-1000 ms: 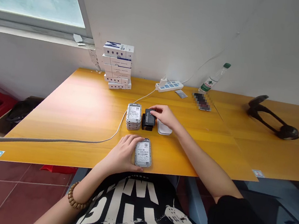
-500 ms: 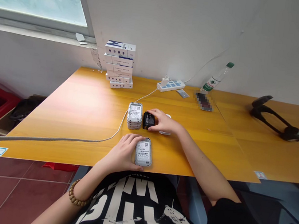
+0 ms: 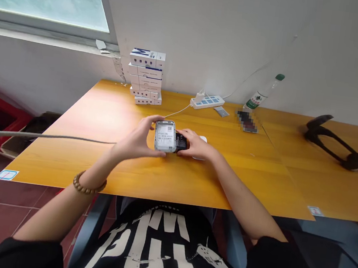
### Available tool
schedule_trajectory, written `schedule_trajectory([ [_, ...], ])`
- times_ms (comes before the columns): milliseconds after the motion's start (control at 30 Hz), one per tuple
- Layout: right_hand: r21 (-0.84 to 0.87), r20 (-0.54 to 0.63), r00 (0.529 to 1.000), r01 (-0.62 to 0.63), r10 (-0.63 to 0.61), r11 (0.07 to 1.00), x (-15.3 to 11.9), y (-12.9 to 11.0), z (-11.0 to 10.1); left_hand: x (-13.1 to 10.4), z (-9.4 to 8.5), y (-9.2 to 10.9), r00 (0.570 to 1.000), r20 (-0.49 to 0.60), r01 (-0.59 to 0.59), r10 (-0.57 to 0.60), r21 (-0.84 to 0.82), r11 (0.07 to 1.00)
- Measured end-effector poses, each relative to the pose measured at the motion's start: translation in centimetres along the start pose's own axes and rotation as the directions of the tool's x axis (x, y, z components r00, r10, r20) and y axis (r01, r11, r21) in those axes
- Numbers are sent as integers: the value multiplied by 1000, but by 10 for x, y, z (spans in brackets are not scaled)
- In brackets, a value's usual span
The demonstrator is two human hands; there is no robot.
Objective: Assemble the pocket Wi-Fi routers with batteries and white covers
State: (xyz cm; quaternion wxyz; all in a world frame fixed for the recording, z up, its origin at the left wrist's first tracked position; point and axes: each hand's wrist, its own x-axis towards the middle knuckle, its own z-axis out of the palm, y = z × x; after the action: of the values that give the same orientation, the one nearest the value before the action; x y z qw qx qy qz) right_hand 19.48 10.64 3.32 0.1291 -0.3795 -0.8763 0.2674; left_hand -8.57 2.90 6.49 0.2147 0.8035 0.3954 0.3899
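My left hand (image 3: 139,136) is closed around a white open-backed device casing (image 3: 166,136), thumb at its near edge and fingers at the far edge. A printed label with a code shows inside the casing. It sits where the pile of similar casings stood; that pile is hidden now. Just to the right, my right hand (image 3: 194,144) grips black batteries (image 3: 181,142) marked 3000 mAh between thumb and fingers. Whether the casing touches the batteries I cannot tell. Partly covered by my right hand, white rounded pieces (image 3: 202,139) lie on the table.
A stack of white boxes (image 3: 145,77) stands by the wall. Further right are a power strip (image 3: 207,102), a grey packet (image 3: 221,111), a blurred phone-like item (image 3: 247,122), a water bottle (image 3: 260,96) and a black stand (image 3: 339,144). A white cable (image 3: 66,137) crosses the left side.
My left hand has carried the casing from the table's front away from me, over to the place of the pile. My right hand has stayed at the batteries. The cable has shifted.
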Motion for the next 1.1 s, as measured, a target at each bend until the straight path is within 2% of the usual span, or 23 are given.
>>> schedule_trajectory([
  [133, -1, 6, 1000, -18, 18, 1000, 1, -2, 3, 26, -7, -40, 994, 82, 79, -77, -23, 997],
  [300, 18, -1, 1000, -20, 20, 1000, 2, 0, 5, 30, 0, -63, 983, 162, 102, -83, -112, 988],
  [500, 26, 3, 999, -38, 38, 999, 2, -3, 6, 30, 5, -70, 981, 182, 101, -66, -195, 976],
  [767, 4, 10, 999, -38, 38, 999, 3, -5, 4, 28, 6, -74, 986, 160, 82, -53, -181, 980],
  [967, -118, 62, 989, -127, 135, 985, 3, -14, 0, 27, 8, -76, 984, 169, 85, -52, -200, 976],
  [1100, -166, 67, 988, -128, 141, 978, 6, -17, 0, 26, 10, -75, 985, 170, 76, -42, -200, 977],
])
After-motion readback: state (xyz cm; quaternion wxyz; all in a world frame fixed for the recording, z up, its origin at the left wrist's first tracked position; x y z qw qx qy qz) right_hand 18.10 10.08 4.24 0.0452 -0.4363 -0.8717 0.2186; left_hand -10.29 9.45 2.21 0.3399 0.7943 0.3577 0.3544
